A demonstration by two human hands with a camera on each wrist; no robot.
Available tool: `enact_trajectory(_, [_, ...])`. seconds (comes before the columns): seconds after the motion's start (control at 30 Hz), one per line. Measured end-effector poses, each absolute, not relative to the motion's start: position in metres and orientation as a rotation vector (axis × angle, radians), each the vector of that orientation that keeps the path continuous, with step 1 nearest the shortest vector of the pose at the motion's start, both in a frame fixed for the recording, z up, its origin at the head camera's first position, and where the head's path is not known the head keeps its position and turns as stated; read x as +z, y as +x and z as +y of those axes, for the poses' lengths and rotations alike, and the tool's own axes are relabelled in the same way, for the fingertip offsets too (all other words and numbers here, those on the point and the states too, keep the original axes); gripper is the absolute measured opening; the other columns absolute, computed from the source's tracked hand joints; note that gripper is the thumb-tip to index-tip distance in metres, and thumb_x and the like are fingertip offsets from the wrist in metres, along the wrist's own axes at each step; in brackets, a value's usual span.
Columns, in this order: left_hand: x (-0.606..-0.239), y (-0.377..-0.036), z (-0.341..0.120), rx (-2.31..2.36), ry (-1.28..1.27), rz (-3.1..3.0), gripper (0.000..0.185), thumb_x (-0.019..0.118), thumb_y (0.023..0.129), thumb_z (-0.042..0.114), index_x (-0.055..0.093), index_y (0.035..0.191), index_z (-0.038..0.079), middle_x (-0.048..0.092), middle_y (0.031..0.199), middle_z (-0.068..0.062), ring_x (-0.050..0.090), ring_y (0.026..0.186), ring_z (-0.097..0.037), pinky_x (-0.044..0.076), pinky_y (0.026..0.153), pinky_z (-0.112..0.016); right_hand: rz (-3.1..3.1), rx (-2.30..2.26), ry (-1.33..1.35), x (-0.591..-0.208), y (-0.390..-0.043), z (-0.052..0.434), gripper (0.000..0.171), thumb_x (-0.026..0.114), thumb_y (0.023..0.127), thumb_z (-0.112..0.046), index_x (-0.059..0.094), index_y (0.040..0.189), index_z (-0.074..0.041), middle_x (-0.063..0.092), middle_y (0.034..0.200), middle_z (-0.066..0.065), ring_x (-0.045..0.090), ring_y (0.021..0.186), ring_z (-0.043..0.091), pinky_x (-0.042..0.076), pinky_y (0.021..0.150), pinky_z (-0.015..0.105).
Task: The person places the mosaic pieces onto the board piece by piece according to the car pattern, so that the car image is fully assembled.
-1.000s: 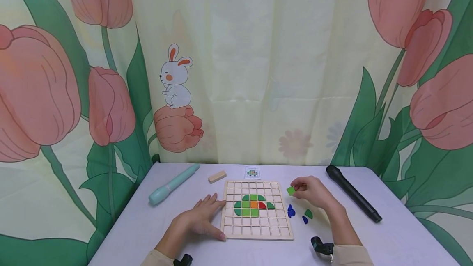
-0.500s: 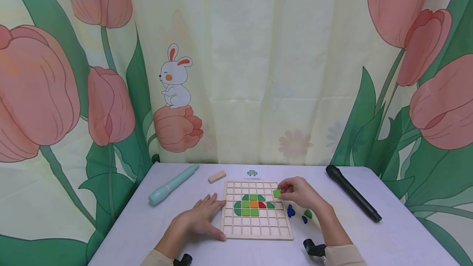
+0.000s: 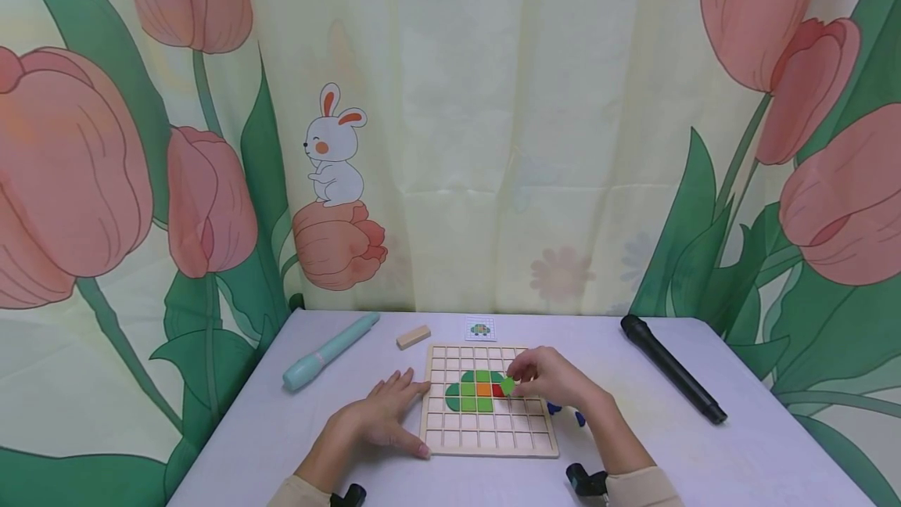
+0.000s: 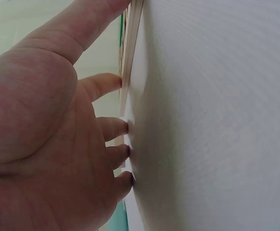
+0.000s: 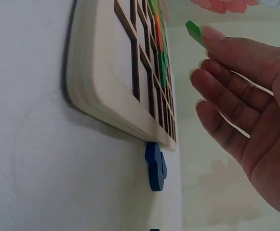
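Observation:
A wooden grid board (image 3: 488, 440) lies on the table, with green, orange and red tiles (image 3: 475, 393) set in its middle cells. My right hand (image 3: 545, 378) hovers over the board's right part and pinches a light green square tile (image 3: 507, 386) (image 5: 194, 31) at its fingertips, just above the red tile. My left hand (image 3: 383, 418) rests flat on the table with straight fingers touching the board's left edge (image 4: 130, 43). Blue pieces (image 3: 556, 408) (image 5: 154, 166) lie on the table right of the board, partly hidden by my right hand.
A teal pen-like tube (image 3: 328, 352) and a small wooden block (image 3: 413, 336) lie at the back left. A small picture card (image 3: 480, 329) sits behind the board. A black microphone (image 3: 672, 367) lies at the right. A flowered curtain hangs behind the table.
My right hand has carried the light green tile leftward from beside the board to above its middle cells. The left hand has stayed still.

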State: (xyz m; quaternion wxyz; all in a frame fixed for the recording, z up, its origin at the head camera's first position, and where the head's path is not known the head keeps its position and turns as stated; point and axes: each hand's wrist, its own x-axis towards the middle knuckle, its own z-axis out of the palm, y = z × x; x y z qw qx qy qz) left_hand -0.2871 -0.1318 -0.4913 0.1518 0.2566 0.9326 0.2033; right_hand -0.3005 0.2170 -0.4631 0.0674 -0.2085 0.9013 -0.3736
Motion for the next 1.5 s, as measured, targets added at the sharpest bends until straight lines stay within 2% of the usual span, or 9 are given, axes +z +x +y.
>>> enact_trajectory(0.33, [-0.491, -0.286, -0.132, 0.598, 0.738, 2.679, 0.110, 0.087, 0.070, 0.066, 0.041, 0.159, 0.020, 0.023, 0.170, -0.025, 0.014, 0.160, -0.046, 0.014, 0.126, -0.068, 2.684, -1.074, -0.649, -0.468, -0.299, 0.207, 0.023, 0.090, 0.081, -0.014, 0.078, 0.101, -0.014, 0.071, 0.091, 0.001, 0.061, 0.082, 0.017, 0.053, 0.071, 0.025])
enact_trajectory(0.57, [-0.491, -0.286, -0.132, 0.591, 0.738, 2.679, 0.110, 0.086, 0.070, 0.067, 0.041, 0.159, 0.020, 0.023, 0.170, -0.025, 0.015, 0.160, -0.046, 0.014, 0.126, -0.068, 2.675, -1.004, -0.650, -0.471, -0.299, 0.203, 0.019, 0.090, 0.081, -0.017, 0.078, 0.097, -0.017, 0.069, 0.083, -0.006, 0.061, 0.079, 0.015, 0.052, 0.069, 0.025])
enact_trajectory(0.93, [-0.490, -0.285, -0.132, 0.585, 0.741, 2.682, 0.109, 0.086, 0.071, 0.067, 0.042, 0.158, 0.019, 0.024, 0.170, -0.025, 0.015, 0.160, -0.047, 0.015, 0.126, -0.068, 2.688, -0.982, -0.617, -0.472, -0.296, 0.199, 0.019, 0.090, 0.081, -0.015, 0.076, 0.093, -0.015, 0.067, 0.079, -0.005, 0.058, 0.077, 0.014, 0.050, 0.066, 0.023])
enact_trajectory(1.27, [-0.490, -0.286, -0.132, 0.575, 0.752, 2.685, 0.109, 0.085, 0.071, 0.068, 0.041, 0.159, 0.018, 0.024, 0.170, -0.025, 0.016, 0.159, -0.047, 0.015, 0.126, -0.068, 2.696, -0.961, -0.626, -0.472, -0.298, 0.200, 0.024, 0.092, 0.079, -0.018, 0.077, 0.097, -0.016, 0.066, 0.081, -0.005, 0.058, 0.079, 0.014, 0.049, 0.066, 0.025])
enact_trajectory(1.5, [-0.490, -0.287, -0.132, 0.571, 0.754, 2.686, 0.109, 0.086, 0.071, 0.066, 0.042, 0.158, 0.019, 0.024, 0.170, -0.025, 0.016, 0.159, -0.046, 0.015, 0.126, -0.068, 2.727, -0.996, -0.626, -0.463, -0.299, 0.212, 0.030, 0.089, 0.081, -0.015, 0.076, 0.108, -0.010, 0.068, 0.089, 0.000, 0.057, 0.084, 0.018, 0.049, 0.069, 0.027])
